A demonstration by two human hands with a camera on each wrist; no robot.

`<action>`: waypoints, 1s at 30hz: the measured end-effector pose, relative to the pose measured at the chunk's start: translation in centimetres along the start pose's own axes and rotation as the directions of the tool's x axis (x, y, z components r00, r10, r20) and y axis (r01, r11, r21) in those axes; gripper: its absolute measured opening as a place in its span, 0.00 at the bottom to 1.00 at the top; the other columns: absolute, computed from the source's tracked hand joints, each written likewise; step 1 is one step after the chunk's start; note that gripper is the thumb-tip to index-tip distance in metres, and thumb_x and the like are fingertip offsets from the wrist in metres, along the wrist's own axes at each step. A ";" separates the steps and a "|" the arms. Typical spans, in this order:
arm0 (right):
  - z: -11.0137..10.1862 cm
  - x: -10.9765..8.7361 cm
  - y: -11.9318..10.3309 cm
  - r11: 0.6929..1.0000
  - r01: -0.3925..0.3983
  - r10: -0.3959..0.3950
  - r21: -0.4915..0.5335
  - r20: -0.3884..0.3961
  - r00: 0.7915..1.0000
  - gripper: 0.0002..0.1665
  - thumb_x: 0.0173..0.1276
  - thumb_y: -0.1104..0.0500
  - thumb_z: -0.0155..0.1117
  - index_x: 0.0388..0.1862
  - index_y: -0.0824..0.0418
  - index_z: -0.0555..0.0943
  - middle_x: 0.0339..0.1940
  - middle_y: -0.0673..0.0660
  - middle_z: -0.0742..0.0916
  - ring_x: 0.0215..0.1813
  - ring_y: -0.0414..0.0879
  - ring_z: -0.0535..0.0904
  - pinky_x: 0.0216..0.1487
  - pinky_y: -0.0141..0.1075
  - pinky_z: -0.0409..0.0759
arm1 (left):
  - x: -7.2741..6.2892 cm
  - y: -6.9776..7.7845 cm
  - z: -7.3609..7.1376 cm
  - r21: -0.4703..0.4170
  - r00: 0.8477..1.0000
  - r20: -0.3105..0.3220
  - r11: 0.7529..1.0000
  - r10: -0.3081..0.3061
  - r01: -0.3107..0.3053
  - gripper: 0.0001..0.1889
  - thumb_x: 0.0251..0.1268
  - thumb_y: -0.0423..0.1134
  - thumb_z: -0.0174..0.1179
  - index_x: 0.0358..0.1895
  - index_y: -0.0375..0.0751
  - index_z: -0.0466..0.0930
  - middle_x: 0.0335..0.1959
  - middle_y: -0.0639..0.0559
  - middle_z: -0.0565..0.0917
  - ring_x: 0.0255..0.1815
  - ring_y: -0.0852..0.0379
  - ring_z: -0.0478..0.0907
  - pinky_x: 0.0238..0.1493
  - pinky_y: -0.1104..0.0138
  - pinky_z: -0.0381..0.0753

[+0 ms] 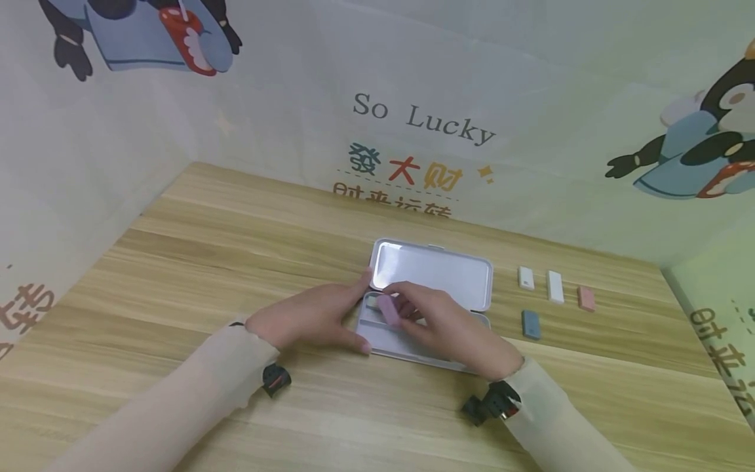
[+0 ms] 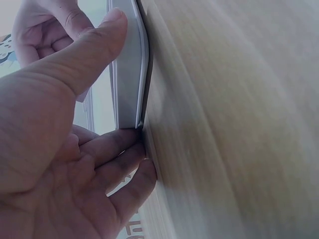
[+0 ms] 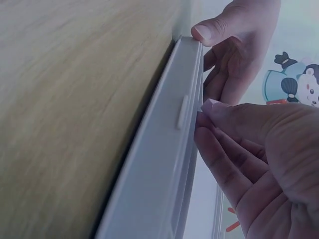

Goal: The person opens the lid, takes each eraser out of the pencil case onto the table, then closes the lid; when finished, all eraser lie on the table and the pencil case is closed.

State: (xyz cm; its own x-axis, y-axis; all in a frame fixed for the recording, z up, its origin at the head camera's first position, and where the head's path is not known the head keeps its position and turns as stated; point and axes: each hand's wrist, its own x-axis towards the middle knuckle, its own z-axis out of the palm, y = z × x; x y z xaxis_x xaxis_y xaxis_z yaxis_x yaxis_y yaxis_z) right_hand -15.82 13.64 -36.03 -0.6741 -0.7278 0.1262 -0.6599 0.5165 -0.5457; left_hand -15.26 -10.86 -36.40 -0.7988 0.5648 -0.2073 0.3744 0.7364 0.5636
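A pale grey hinged case (image 1: pixel 407 351), like a pencil case, lies on the table with its lid (image 1: pixel 439 269) folded back. My left hand (image 1: pixel 321 314) holds the case's left end, thumb at the front corner and fingers toward the hinge side. Over the left part of the tray, my right hand (image 1: pixel 439 321) pinches a small purple rectangular block (image 1: pixel 388 310), like an eraser, tilted between thumb and fingers. Only a corner of this block (image 3: pixel 208 105) shows in the right wrist view. A whitish piece (image 1: pixel 372 301) lies in the tray's back left compartment. My right hand hides much of the tray.
To the right of the case lie two white blocks (image 1: pixel 554 286), a pink block (image 1: pixel 586 298) and a blue block (image 1: pixel 531 324) on the wooden table (image 1: pixel 236 262). A printed cloth (image 1: pixel 283 98) hangs behind and at the sides.
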 end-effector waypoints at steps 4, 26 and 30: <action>-0.2 -0.4 0.2 0.999 -0.039 0.038 0.004 0.013 0.999 0.24 0.72 0.68 0.67 0.65 0.65 0.77 0.48 0.57 0.91 0.48 0.46 0.90 0.53 0.37 0.90 | 0.0 -0.1 0.0 0.002 1.000 0.003 1.000 -0.002 0.002 0.65 0.58 0.58 0.76 0.86 0.39 0.37 0.84 0.39 0.62 0.82 0.43 0.65 0.83 0.50 0.66; -2.2 -5.2 2.2 0.978 -0.198 0.204 0.064 -0.117 0.972 0.26 0.68 0.68 0.72 0.65 0.68 0.78 0.45 0.60 0.92 0.46 0.50 0.91 0.52 0.41 0.91 | -0.1 0.0 0.1 -0.032 1.000 0.010 0.999 -0.018 0.019 0.65 0.58 0.57 0.77 0.87 0.40 0.37 0.84 0.42 0.62 0.82 0.46 0.65 0.84 0.52 0.65; -2.7 -6.4 2.8 0.976 -0.211 0.218 0.059 -0.163 0.962 0.27 0.67 0.69 0.73 0.64 0.70 0.78 0.44 0.60 0.92 0.46 0.51 0.90 0.50 0.40 0.91 | -0.1 0.0 0.1 -0.037 1.000 0.014 0.999 -0.018 0.018 0.65 0.58 0.56 0.77 0.87 0.40 0.37 0.85 0.43 0.61 0.83 0.47 0.65 0.84 0.53 0.64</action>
State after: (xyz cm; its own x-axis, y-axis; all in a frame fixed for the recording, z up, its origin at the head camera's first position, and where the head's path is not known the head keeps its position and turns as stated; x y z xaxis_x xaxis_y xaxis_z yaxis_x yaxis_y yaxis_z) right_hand -14.25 20.93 -36.13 -0.8468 -0.5138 0.1378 -0.4818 0.6308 -0.6083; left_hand -15.15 -10.85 -36.41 -0.7985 0.5570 -0.2285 0.3421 0.7321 0.5891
